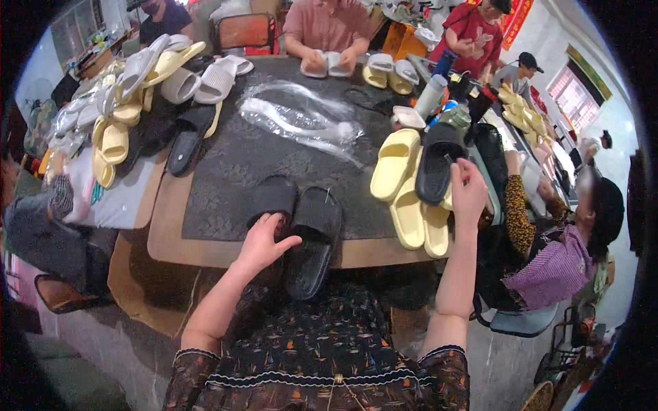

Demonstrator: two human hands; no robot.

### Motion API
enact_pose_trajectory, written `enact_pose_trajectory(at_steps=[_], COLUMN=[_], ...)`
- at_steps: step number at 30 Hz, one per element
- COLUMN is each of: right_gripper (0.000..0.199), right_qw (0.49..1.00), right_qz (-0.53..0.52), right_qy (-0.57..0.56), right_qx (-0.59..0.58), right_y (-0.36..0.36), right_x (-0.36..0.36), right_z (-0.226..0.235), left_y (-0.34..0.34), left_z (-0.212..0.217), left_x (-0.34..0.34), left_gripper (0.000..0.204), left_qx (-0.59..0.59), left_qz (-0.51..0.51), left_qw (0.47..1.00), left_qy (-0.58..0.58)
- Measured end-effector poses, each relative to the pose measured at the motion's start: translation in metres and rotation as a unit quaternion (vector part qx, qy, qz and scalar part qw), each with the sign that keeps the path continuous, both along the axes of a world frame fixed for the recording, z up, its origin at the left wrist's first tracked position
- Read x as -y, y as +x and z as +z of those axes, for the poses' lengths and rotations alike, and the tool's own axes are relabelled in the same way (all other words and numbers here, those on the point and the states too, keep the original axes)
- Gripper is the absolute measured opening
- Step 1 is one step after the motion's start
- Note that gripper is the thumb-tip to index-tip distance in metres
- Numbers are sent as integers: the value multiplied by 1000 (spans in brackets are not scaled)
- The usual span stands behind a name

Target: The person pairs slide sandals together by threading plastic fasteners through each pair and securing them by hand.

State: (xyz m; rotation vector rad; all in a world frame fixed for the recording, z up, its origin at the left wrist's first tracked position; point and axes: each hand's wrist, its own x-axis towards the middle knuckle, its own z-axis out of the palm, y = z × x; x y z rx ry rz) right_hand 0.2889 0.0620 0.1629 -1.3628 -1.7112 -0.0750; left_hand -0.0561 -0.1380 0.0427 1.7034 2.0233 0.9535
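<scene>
My left hand [262,244] has its fingers curled at the strap opening of a black slide sandal [272,196], with the thumb stretched out to the side. Close against that sandal lies its mate, another black slide [315,236], its heel past the table's near edge; a thin pale strip stands up from its strap. On the right, my right hand [470,188] is pinched at the strap of a third black slide [435,164], which rests on yellow slides [409,216]. Something small and pale shows by those fingertips, too small to make out.
Clear plastic bags [298,123] lie mid-table on the dark mat [226,171]. Grey and yellow slides [127,103] are heaped at the left. Bottles [430,96] crowd the right side. A person [327,34] sits opposite handling grey slides; another [555,253] sits at right.
</scene>
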Motion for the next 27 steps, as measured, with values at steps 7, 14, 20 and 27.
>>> enact_pose_trajectory(at_steps=[7,14,20,27], right_gripper=[18,34,36,20], right_qw=[924,918,929,888], right_qz=[294,222,208,321], right_qy=[-227,-300,-272,-252], right_qx=[-91,131,139,-210], right_y=[-101,-179,-215,-228], right_x=[62,29,17,13], right_z=[-40,-108,-137,-155], left_y=[-18,-33,-45,-14], left_z=[32,34,-3,-25], left_x=[5,-46,-114,-128], left_gripper=[24,22,21,25], left_qx=[47,-74,-89,120], left_qz=[19,-3,-51,43], left_qw=[998,988,989,985], left_qy=[45,134,105,112])
